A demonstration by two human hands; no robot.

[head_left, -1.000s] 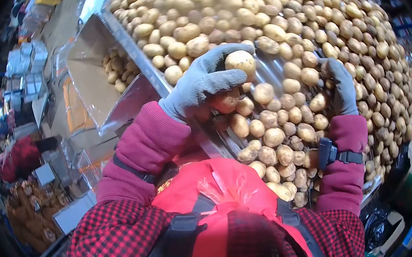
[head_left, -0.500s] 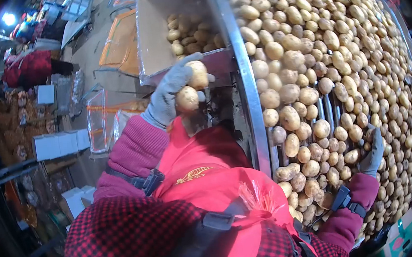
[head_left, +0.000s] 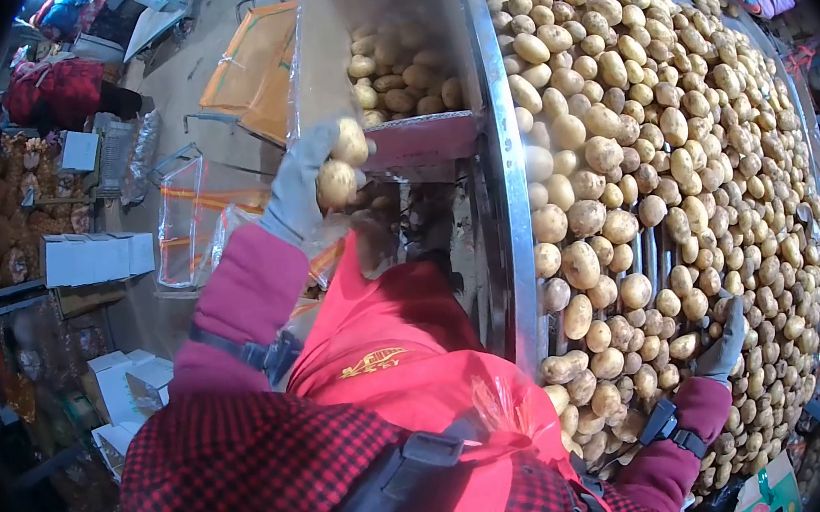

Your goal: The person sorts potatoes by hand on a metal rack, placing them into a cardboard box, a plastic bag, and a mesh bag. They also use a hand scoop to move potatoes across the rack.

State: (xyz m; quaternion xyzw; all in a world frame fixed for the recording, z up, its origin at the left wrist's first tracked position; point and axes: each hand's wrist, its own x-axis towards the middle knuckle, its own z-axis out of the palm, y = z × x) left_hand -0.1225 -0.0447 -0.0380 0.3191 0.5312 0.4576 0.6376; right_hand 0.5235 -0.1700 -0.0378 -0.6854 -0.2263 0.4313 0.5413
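Illegible yellow lettering (head_left: 373,363) on apron (head_left: 433,378)

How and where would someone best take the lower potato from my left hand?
Probably grip the lower potato by its bare near end, coming from above: its rounded top is exposed, while the left hand covers its left side and the upper potato crowds its far end.

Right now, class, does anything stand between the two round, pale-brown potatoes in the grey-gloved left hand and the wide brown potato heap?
Yes: the long, straight silver metal rail runs between the two held potatoes and the potato heap.
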